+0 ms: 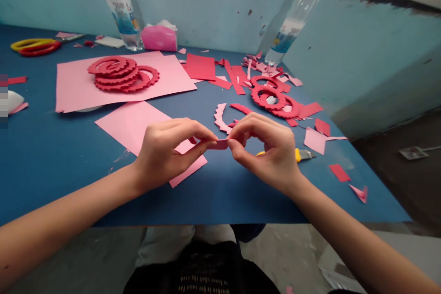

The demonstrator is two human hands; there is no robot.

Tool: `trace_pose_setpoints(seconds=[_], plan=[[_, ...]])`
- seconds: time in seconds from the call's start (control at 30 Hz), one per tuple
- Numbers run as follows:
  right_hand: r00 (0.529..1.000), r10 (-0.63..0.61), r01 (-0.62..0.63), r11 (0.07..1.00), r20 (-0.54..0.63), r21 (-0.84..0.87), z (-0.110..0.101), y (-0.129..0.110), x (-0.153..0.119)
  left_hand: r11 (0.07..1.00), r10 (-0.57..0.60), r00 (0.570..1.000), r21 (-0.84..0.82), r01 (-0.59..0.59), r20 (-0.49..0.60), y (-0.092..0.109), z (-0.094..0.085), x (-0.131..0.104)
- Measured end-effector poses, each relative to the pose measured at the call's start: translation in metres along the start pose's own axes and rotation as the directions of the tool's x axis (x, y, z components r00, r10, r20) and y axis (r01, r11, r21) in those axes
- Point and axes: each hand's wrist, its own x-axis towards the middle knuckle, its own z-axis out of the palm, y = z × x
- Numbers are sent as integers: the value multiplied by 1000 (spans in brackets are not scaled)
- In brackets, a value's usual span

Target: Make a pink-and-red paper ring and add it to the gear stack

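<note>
Between my two hands is a small strip of pink paper (221,144), raised above the table. My left hand (172,149) pinches its left end with thumb and forefinger. The thumb and forefinger of my right hand (267,149) close on the right end. A pink paper sheet (138,121) lies partly behind my left hand. Just beyond my right hand are a curved pink zigzag piece (220,117) and a red paper piece (240,108). A yellow utility knife (303,155) lies mostly hidden behind my right hand, its blade end showing.
Toothed red paper rings (115,76) are stacked on a large pink sheet (175,76). More red rings (265,96) and paper scraps lie at the right. Scissors (37,47), a pink tissue pack (159,38) and two bottles (122,14) (292,23) stand along the wall.
</note>
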Motion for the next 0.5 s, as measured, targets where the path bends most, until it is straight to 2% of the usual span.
trace_pose_setpoints(seconds=[0.3, 0.5], plan=[[998, 51, -54, 992, 30, 116, -3, 3, 0, 1000, 17, 999, 10, -17, -33, -1, -3, -2], [998, 50, -53, 994, 33, 100, -5, 3, 0, 999, 43, 998, 25, -41, -55, -3, -2, -3]])
